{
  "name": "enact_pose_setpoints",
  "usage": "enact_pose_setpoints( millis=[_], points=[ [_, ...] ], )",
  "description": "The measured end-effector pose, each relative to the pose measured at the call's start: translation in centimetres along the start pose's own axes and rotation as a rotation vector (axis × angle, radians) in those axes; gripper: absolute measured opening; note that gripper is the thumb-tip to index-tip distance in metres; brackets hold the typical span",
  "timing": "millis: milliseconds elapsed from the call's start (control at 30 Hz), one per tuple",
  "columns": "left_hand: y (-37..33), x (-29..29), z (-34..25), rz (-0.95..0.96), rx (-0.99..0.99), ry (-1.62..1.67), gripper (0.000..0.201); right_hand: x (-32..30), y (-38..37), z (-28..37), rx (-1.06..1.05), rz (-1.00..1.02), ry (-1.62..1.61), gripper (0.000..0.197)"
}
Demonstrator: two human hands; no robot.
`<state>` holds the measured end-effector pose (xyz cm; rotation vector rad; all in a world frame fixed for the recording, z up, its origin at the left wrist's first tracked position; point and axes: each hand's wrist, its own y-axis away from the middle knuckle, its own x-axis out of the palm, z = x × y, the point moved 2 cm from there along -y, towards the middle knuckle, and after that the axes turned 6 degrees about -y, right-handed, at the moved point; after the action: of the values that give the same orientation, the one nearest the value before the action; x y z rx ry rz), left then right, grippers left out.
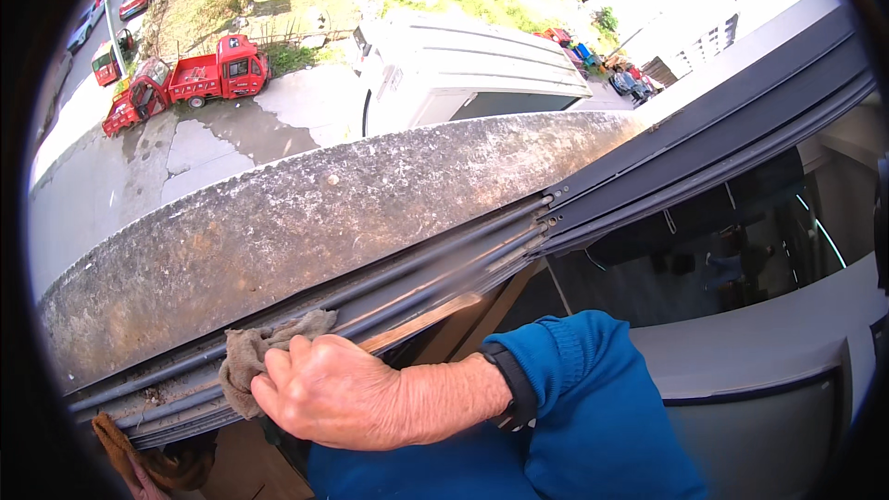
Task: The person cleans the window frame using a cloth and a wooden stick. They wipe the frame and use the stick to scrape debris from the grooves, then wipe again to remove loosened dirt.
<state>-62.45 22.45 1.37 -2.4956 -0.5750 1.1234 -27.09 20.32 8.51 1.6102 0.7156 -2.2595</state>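
Note:
My right hand (338,393) reaches in from the lower right in a blue sleeve (593,380), with a dark band (512,378) around the wrist. Its fingers are closed over a crumpled grey-brown cloth (248,361), which presses on the metal window track (407,289). Long parallel rails make up this track, slanting from the lower left to the upper right. Dirt and small debris (154,396) lie in the groove left of the cloth. My left hand does not show.
A weathered concrete ledge (306,213) runs outside the track. Dark sash frames (704,120) stand at the right beside a glass pane (685,268). A brown cloth (116,444) hangs at the lower left. Far below are a red cargo vehicle (218,71) and a white-roofed box (472,60).

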Motion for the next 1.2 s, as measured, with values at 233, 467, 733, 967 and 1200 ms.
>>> enact_pose_setpoints(
  millis=[233, 467, 733, 967, 1200],
  points=[
    [-0.4, 0.5, -1.1, 0.031, -0.067, 0.076, 0.036, 2.1, -1.2, 1.3, -0.027, -0.111, -0.033, 0.014],
    [-0.3, 0.4, 9.3, 0.205, -0.404, 0.505, 0.039, 1.9, -1.5, 1.8, -0.099, -0.124, 0.095, 0.021],
    [1.0, 0.6, 11.1, 0.251, -0.27, 0.512, 0.036, -10.5, 0.9, -1.7, -0.031, -0.128, 0.2, 0.03],
    [1.0, 0.8, 7.2, 0.253, -0.254, 0.597, 0.031, -12.9, 4.3, -5.6, 0.485, 0.28, 0.173, 0.039],
    [1.2, -1.7, 3.7, 0.178, -0.389, 0.711, 0.036, -13.9, 8.0, -6.6, 0.545, 0.132, 0.285, 0.026]
  ],
)
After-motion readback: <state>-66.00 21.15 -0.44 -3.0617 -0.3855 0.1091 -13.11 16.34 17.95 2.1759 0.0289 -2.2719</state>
